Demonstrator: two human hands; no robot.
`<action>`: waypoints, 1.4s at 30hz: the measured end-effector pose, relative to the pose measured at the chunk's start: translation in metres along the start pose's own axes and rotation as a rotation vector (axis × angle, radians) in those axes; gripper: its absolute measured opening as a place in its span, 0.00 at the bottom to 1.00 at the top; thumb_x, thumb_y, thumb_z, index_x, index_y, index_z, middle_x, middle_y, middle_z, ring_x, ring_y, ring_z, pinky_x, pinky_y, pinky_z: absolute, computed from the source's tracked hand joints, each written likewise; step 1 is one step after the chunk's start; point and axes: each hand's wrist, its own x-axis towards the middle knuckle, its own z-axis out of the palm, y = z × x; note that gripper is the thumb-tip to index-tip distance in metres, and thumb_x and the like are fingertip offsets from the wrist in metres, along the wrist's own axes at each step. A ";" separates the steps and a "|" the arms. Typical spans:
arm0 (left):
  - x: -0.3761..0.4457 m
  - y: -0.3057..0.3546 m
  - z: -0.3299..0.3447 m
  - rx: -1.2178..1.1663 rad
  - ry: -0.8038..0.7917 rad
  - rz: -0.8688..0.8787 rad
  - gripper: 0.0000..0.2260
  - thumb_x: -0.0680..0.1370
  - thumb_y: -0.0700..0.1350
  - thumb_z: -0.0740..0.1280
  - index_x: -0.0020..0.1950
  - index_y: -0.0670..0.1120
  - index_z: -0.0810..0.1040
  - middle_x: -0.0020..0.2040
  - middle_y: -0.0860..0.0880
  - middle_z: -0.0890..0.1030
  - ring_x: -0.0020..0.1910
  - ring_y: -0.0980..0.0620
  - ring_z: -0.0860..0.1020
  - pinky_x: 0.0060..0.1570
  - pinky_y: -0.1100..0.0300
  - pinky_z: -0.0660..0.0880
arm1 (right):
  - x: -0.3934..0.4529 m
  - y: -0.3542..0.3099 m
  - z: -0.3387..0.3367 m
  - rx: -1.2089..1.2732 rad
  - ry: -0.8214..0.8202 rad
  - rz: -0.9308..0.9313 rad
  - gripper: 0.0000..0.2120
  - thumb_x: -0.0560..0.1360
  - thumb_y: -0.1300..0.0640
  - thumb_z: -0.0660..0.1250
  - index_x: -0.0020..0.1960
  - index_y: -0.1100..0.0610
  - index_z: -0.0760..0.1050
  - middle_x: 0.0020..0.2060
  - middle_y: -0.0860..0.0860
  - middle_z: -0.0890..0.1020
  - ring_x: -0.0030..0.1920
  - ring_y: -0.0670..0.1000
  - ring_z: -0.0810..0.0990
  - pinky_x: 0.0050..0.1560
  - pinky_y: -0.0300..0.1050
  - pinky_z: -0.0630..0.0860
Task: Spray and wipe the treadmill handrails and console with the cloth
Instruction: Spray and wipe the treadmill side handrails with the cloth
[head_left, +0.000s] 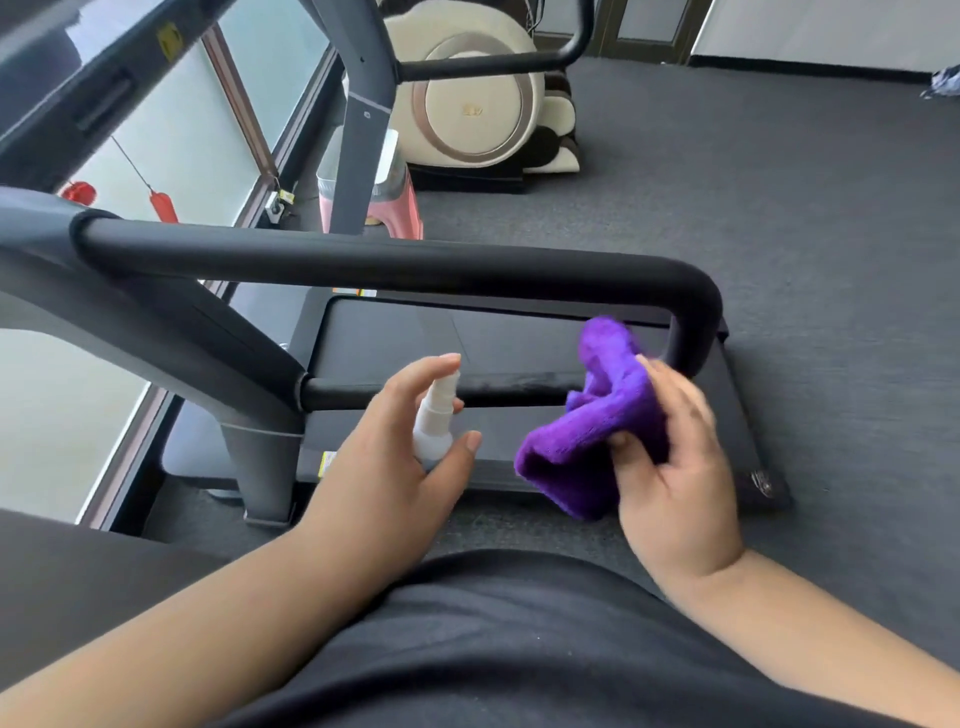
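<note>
Treadmill handrail (395, 265), black and foam-padded, runs across the view just beyond both hands and bends down at its right-hand end, directly behind the purple cloth (597, 415). A lower black crossbar (509, 387) passes between the two hands, behind them. Left hand (395, 457): grip closed around a small white spray bottle (435, 421), thumb against the bottle's near side, forefinger arched over the nozzle top. The bottle stands roughly upright, tilted slightly away from the person. Right hand (675, 467): grip closed on the purple cloth, fingers curled into the bunched fabric, which hangs out to the left of that hand, close to the handrail bend; contact with the rail cannot be confirmed. The treadmill deck (519, 332) lies below and beyond both hands. A cream massage chair (478, 104) stands on grey carpet well beyond the rail.
</note>
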 end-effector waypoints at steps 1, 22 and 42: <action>-0.001 -0.001 0.003 -0.003 -0.011 -0.008 0.26 0.73 0.54 0.68 0.62 0.76 0.60 0.56 0.62 0.77 0.45 0.60 0.78 0.47 0.60 0.74 | 0.000 0.001 0.003 0.006 -0.021 0.007 0.24 0.78 0.49 0.64 0.72 0.53 0.69 0.68 0.54 0.71 0.70 0.47 0.70 0.73 0.45 0.63; -0.006 -0.010 0.007 0.002 -0.079 -0.092 0.28 0.74 0.51 0.70 0.60 0.77 0.60 0.53 0.64 0.77 0.54 0.64 0.76 0.49 0.63 0.73 | 0.031 0.067 0.047 -0.962 -0.476 -0.181 0.26 0.77 0.52 0.67 0.73 0.55 0.69 0.71 0.64 0.70 0.73 0.67 0.64 0.74 0.65 0.54; -0.003 -0.017 0.008 0.013 -0.070 -0.071 0.30 0.74 0.48 0.72 0.60 0.78 0.60 0.53 0.64 0.77 0.54 0.65 0.76 0.46 0.78 0.67 | 0.081 0.033 0.066 -0.858 -0.852 -0.070 0.30 0.73 0.39 0.69 0.72 0.43 0.66 0.62 0.50 0.76 0.60 0.58 0.75 0.59 0.54 0.74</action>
